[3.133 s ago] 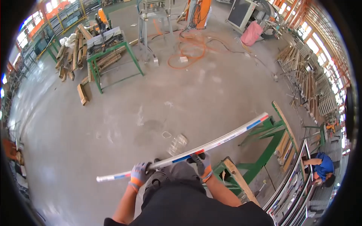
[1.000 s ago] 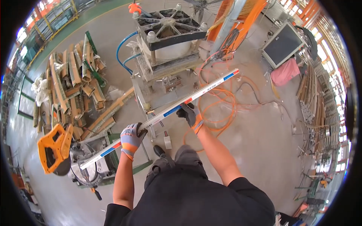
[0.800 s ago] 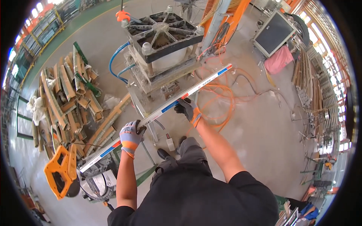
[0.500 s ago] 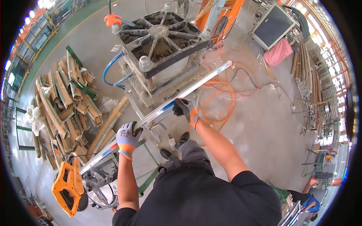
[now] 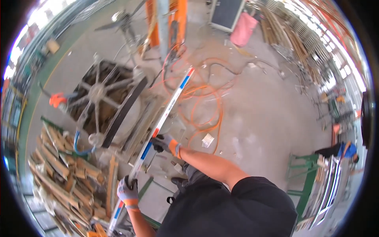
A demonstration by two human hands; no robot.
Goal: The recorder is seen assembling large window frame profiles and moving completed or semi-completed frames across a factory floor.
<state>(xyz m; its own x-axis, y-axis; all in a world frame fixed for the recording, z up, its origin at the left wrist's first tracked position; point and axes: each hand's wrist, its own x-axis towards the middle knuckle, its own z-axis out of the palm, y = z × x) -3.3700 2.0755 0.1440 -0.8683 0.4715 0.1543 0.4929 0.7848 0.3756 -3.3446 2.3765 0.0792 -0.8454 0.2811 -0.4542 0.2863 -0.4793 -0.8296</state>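
Note:
A long, straight metal profile (image 5: 172, 102) with white, blue and red bands along its face runs diagonally in front of me, its far end over the hoses on the floor. Its near end reaches down past an orange-yellow saw (image 5: 97, 230), mostly cut off at the lower edge. Wrapped round the lower part of the profile is my left hand (image 5: 128, 191), in a grey glove with an orange cuff. Farther up, my right hand (image 5: 164, 143), gloved alike with dark fingers, grips its right side. The fingertips behind the profile are partly hidden.
A dirty machine with a spoked top (image 5: 96, 93) stands left of the profile. Below it lies a heap of brown offcuts (image 5: 71, 175). Orange hoses (image 5: 205, 106) loop across the floor. Green racks (image 5: 308, 185) stand at right; an orange post (image 5: 181, 19) rises at the back.
My view has swung right, so the machine and heap now appear farther left and lower. The profile stands more steeply in the picture, still in both hands. The saw has nearly left the view.

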